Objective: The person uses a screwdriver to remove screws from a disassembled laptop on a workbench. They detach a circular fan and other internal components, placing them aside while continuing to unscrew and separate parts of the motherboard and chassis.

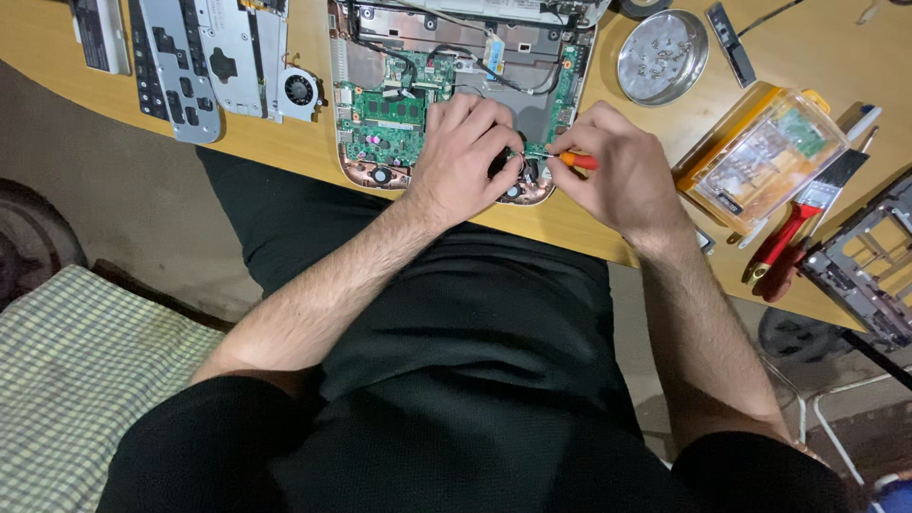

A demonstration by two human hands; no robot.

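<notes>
From the head camera, the person sits at a wooden tabletop [285, 142] with an opened laptop chassis [456, 95] in front. The left hand [463, 152] lies on the lower part of the green circuit board [394, 119], its fingers [494, 128] curled and pressing down close to a black part at the chassis edge. The right hand [617, 171] is closed around a small screwdriver with an orange handle [578, 161], its tip pointing to nine o'clock, touching the board just beside the left fingers. At two o'clock from the hands stands a round metal dish [662, 55], at three o'clock a clear orange case [765, 157], and at ten o'clock a small fan [300, 90].
</notes>
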